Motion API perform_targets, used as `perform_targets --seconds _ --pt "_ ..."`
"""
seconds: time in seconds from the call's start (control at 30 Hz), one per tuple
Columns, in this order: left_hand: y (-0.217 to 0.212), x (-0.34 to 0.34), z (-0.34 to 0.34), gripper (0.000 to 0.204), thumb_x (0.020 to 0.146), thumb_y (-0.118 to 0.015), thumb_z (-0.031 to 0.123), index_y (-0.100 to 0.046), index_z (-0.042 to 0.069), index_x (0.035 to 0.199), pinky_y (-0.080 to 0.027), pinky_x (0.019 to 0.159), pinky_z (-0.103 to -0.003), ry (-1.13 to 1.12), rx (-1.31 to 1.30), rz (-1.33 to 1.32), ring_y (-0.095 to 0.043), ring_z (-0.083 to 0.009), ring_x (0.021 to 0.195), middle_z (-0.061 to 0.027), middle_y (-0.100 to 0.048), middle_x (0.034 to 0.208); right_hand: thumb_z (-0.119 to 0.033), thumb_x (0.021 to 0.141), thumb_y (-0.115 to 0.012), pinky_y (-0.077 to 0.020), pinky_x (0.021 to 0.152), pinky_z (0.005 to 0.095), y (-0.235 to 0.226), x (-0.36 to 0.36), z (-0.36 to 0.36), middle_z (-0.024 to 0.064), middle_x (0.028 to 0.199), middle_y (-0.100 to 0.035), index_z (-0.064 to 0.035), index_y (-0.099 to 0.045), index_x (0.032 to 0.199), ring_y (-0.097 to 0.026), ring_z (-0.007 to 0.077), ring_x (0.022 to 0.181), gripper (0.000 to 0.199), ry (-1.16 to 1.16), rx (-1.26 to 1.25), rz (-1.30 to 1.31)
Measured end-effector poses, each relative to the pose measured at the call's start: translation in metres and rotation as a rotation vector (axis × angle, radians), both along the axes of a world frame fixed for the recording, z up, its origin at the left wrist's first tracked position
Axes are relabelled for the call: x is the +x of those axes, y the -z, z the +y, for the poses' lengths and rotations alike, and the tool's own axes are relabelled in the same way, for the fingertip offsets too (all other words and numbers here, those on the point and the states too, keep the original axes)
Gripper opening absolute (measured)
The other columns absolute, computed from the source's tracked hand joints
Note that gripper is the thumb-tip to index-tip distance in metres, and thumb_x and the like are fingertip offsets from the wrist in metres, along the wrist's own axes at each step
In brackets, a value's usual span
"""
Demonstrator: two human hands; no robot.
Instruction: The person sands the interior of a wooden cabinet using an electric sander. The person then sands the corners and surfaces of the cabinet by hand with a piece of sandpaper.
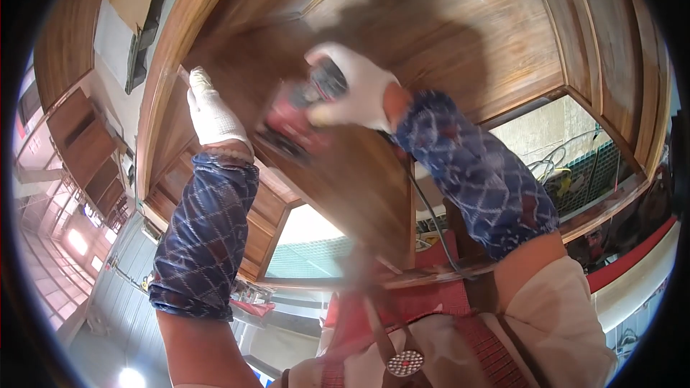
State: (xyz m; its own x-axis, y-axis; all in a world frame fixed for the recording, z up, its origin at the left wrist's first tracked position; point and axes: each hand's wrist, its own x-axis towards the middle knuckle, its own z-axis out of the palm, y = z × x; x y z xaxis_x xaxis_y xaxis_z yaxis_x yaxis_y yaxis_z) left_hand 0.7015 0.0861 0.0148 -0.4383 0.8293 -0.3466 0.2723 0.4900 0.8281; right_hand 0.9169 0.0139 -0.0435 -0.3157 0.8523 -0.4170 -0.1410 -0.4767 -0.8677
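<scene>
My right hand (356, 90), in a white glove, is wrapped round the dark top of a red power sander (291, 118). The sander is smeared by motion and lies against a brown wooden panel (366, 183). A dark cord (429, 212) trails down below my right wrist. My left hand (214, 111), gloved in white too, rests with its fingers stretched out on the wood to the left of the sander, beside a curved wooden edge (154, 100). It holds nothing. Blue patterned sleeves cover both forearms.
Wooden frame rails (589, 65) border the piece at the right. Through an opening show green mesh (589, 179) and tangled cables (553, 165). Another opening (305, 241) lies below the panel. More brown wooden pieces (83, 129) stand at the far left.
</scene>
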Motion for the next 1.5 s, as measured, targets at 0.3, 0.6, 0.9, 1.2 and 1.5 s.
perform_targets --seconds 0.3,0.6,0.9,1.2,1.5 --pt "-0.003 -0.007 0.036 0.060 0.100 -0.047 0.046 -0.053 -0.005 0.130 -0.039 0.100 -0.033 0.000 -0.039 0.316 -0.053 -0.0227 0.112 -0.0138 -0.059 0.125 -0.028 0.066 -0.084 -0.0447 0.099 0.0343 -0.008 0.048 -0.199 0.0158 0.122 -0.058 -0.0051 -0.045 0.135 -0.057 0.0261 0.115 0.082 -0.158 -0.401 -0.098" --pt "0.000 0.005 0.025 0.045 0.102 -0.050 0.036 -0.056 -0.003 0.124 -0.040 0.097 -0.032 0.103 0.016 0.336 -0.053 -0.0187 0.106 -0.0117 -0.060 0.118 -0.032 0.063 -0.084 -0.0466 0.095 0.0352 0.051 -0.001 0.022 0.0176 0.116 -0.063 -0.0038 -0.053 0.129 -0.060 0.0288 0.110 0.079 -0.025 -0.128 -0.132" --pt "0.004 -0.013 0.025 0.047 0.100 -0.056 0.035 -0.055 -0.001 0.129 -0.041 0.097 -0.029 0.089 0.076 0.206 -0.052 -0.0135 0.109 -0.0055 -0.059 0.120 -0.033 0.064 -0.079 -0.0504 0.049 0.0368 0.087 -0.007 0.123 0.0164 0.092 -0.067 0.0007 -0.061 0.114 -0.065 0.0250 0.065 0.063 -0.102 -0.068 -0.164" --pt "-0.015 0.002 0.028 0.060 0.098 -0.052 0.047 -0.046 0.004 0.139 -0.036 0.109 -0.042 -0.100 -0.254 -0.398 -0.048 -0.0305 0.125 -0.0147 -0.051 0.139 -0.034 0.065 -0.081 -0.0497 0.085 0.0345 0.210 0.002 0.092 0.0138 0.105 -0.068 -0.0012 -0.063 0.113 -0.064 0.0245 0.096 0.061 -0.127 -0.080 -0.165" --pt "-0.022 -0.045 0.036 0.060 0.100 -0.035 0.052 -0.044 0.009 0.141 -0.041 0.103 -0.038 0.244 -0.298 0.164 -0.051 -0.0234 0.122 -0.0110 -0.054 0.135 -0.038 0.064 -0.084 -0.0461 0.096 0.0361 0.281 0.022 -0.051 0.0186 0.119 -0.063 -0.0050 -0.050 0.133 -0.059 0.0301 0.113 0.084 -0.143 -0.237 -0.157"
